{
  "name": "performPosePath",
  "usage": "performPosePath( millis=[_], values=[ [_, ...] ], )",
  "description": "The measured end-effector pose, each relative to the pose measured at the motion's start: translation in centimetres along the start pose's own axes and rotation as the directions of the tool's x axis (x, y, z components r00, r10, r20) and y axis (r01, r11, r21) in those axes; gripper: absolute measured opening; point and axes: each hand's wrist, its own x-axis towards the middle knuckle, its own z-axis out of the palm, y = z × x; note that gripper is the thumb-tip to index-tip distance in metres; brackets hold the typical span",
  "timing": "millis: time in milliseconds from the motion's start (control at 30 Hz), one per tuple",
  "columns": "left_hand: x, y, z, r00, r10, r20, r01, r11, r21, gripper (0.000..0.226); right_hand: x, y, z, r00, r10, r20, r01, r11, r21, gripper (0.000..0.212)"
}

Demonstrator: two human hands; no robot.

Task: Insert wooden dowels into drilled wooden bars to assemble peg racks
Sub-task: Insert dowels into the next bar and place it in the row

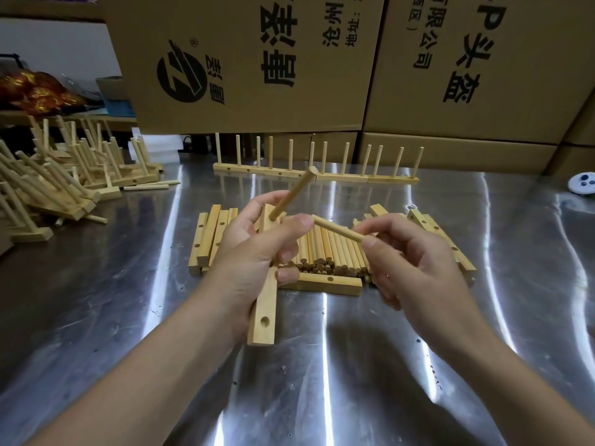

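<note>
Above steel table (128, 300), left fingers (288, 273) wrapped round drilled bar (265, 317), right fingers (396, 228) pinching loose dowel (335, 228)

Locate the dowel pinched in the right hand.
Head view, centre: the dowel, pinched by the right hand, points toward the left hand, over the dowel pile.
</note>
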Motion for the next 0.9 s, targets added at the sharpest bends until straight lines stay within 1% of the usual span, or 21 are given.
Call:
performPosePath(
  millis=[33, 100, 200, 300, 433, 567, 700, 800, 900],
  values=[
    [-0.1, -0.2, 0.1, 1.000, -0.007, 0.005, 0.007, 1.000, 0.009, 0.050, -0.1, 0.0, 0.3, 0.999, -0.015, 0.031, 0.017, 0.998, -0.054, 0.015],
    [-0.1, -0.4, 0.2, 0.999, -0.022, 0.036, 0.024, 0.998, -0.061, 0.042, -0.2, 0.0, 0.6, 0.997, -0.038, 0.061, 0.045, 0.991, -0.123, 0.017],
    [-0.2, -0.2, 0.1, 0.999, -0.027, 0.042, 0.034, 0.982, -0.186, 0.052, -0.2, -0.2, 0.2, 0.997, -0.038, 0.074, 0.050, 0.984, -0.168, 0.020],
    [0.0, -0.3, 0.1, 0.998, -0.065, 0.012, 0.066, 0.972, -0.226, 0.045, -0.4, -0.8, 0.0, 0.988, -0.080, 0.135, 0.111, 0.966, -0.234, 0.019],
    [0.3, -0.8, 0.2, 0.995, -0.101, -0.015, 0.096, 0.975, -0.199, 0.034, -0.6, -1.2, 0.6, 0.974, -0.170, 0.148, 0.213, 0.910, -0.355, 0.014],
    [0.1, -1.1, 0.2, 0.996, -0.078, -0.036, 0.073, 0.991, -0.113, 0.032, -0.8, -1.3, 1.2, 0.958, -0.219, 0.187, 0.277, 0.876, -0.395, 0.016],
    [-0.2, -1.1, 0.6, 0.996, -0.056, -0.074, 0.053, 0.997, -0.048, 0.032, -1.1, -1.3, 1.8, 0.927, -0.295, 0.233, 0.372, 0.806, -0.460, 0.017],
    [-0.5, -0.9, 0.8, 0.996, -0.038, -0.087, 0.038, 0.999, -0.004, 0.034, -1.1, -1.3, 1.8, 0.918, -0.302, 0.256, 0.394, 0.762, -0.514, 0.020],
    [-0.7, -0.7, 1.1, 0.996, -0.010, -0.083, 0.014, 0.999, 0.045, 0.034, -1.1, -1.2, 1.7, 0.917, -0.309, 0.251, 0.397, 0.756, -0.520, 0.018]
  ],
)
